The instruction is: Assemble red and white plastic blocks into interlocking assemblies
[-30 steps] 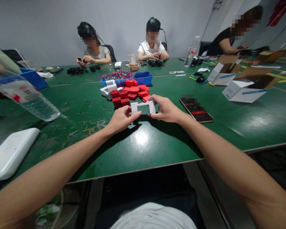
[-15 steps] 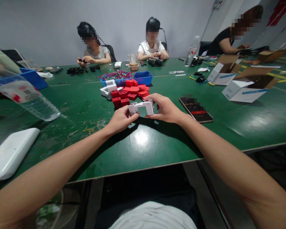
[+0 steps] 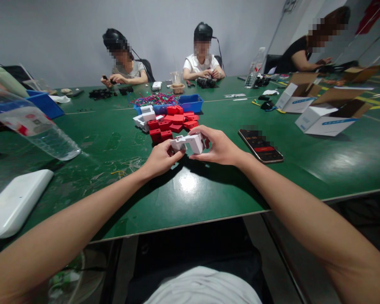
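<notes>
Both of my hands grip one white plastic part [image 3: 188, 143] just above the green table [image 3: 209, 190]. My left hand [image 3: 160, 158] pinches its left end with thumb and fingers closed. My right hand [image 3: 220, 147] wraps its right end, fingers curled over the top. The part is tilted, its top face turned towards me. Right behind it lies a heap of red plastic blocks [image 3: 172, 122] with a few white parts [image 3: 145, 116] at its left.
A phone [image 3: 260, 145] lies right of my right hand. A blue tray [image 3: 190, 102] with coloured wires sits behind the red heap. A plastic bottle [image 3: 28, 124] and a white pad [image 3: 14, 202] lie left; open cartons [image 3: 329, 116] right. Three people work at the far side.
The white part has turned from flat-on, showing its rectangular opening, to tilted over. My right hand's fingers have curled further over it. Both hands stayed in place.
</notes>
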Tool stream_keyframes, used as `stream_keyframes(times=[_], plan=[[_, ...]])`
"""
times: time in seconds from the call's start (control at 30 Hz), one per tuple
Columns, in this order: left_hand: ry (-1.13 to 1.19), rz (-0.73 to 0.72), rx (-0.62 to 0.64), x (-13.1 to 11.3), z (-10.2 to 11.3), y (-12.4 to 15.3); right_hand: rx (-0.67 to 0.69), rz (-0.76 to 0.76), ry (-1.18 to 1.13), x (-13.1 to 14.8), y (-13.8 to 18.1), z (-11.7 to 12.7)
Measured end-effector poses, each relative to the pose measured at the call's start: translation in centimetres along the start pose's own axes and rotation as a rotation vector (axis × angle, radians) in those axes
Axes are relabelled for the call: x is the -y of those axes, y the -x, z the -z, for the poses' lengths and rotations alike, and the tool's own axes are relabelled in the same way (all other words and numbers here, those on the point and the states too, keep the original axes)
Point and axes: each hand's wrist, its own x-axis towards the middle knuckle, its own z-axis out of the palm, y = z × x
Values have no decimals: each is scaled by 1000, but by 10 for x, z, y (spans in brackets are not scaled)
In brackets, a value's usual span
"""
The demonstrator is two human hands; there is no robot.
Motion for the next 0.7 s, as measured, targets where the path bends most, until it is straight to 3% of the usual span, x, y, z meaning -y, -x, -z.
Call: stream_keyframes(times=[0.37, 0.7], plan=[[-80, 11, -2, 9, 0, -4, 14, -7, -122, 2, -1, -5], [7, 33, 10, 12, -1, -5, 24, -10, -164, 4, 0, -7]])
